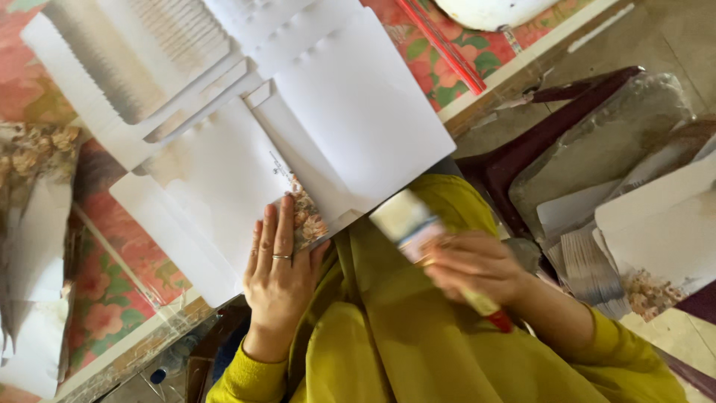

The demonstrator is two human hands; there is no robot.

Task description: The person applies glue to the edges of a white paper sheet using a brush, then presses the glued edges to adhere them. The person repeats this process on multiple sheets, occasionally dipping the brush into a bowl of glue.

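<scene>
My left hand (pixel 277 267), with a ring on one finger, lies flat on white flat-folded paper sheets (pixel 224 186) at the table's near edge, next to a flowered printed corner (pixel 308 219). My right hand (pixel 477 265) is closed around a wide paintbrush (pixel 409 221) with a pale wooden handle and red tip (pixel 501 322). The bristles point toward the sheets and look blurred. The brush hangs over my lap in yellow-green cloth, just off the table edge.
Fanned stacks of white sheets (pixel 149 52) cover the flowered tablecloth (pixel 112 298). A white bowl (pixel 492 11) and red sticks (pixel 440 45) lie at the far side. A dark red plastic stool (pixel 537 142) holds more paper pieces (pixel 656 224) at the right.
</scene>
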